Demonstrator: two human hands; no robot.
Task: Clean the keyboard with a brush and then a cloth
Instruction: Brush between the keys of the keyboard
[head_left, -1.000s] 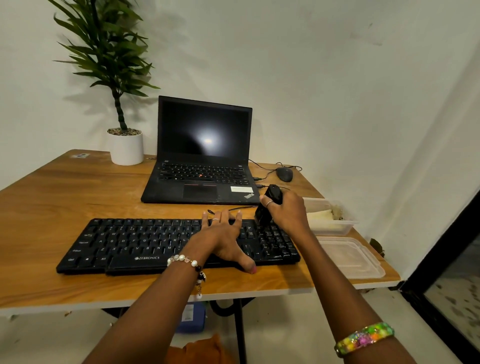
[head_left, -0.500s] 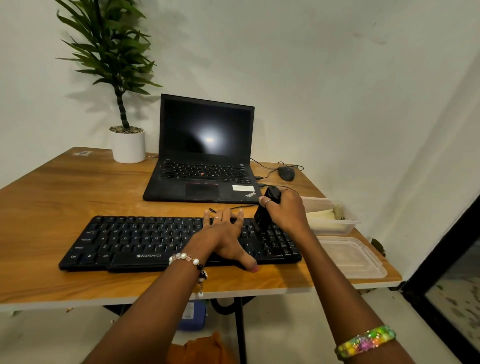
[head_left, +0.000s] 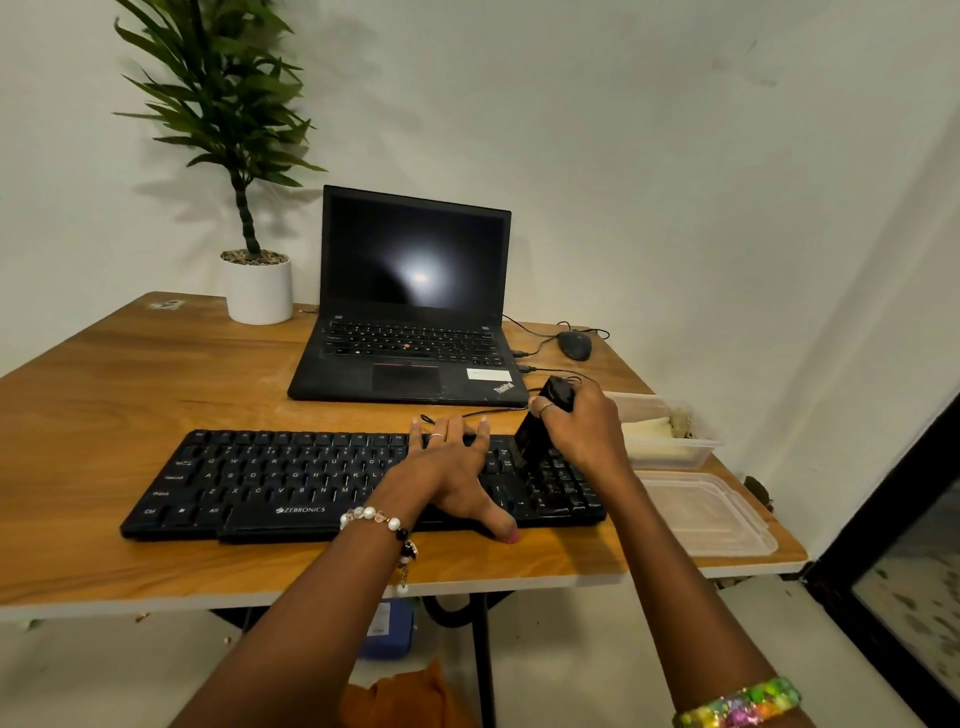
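Note:
A black Zebronics keyboard (head_left: 270, 480) lies along the near part of the wooden table (head_left: 104, 405). My left hand (head_left: 447, 478) rests flat on its right half, fingers spread over the keys and thumb on the front edge. My right hand (head_left: 584, 426) grips a black brush (head_left: 540, 431) by its handle, the bristle end down on the keys at the keyboard's right end. A clear plastic tub (head_left: 670, 449) just right of the keyboard holds pale yellowish cloth-like material.
An open black laptop (head_left: 410, 312) stands behind the keyboard, with a black mouse (head_left: 574, 344) and cables to its right. A potted plant (head_left: 257, 288) is at the back left. A clear lid (head_left: 701, 512) lies at the table's right front corner.
Both hands stay almost where they were; the brush remains on the keyboard's right end. The camera view has shifted slightly.

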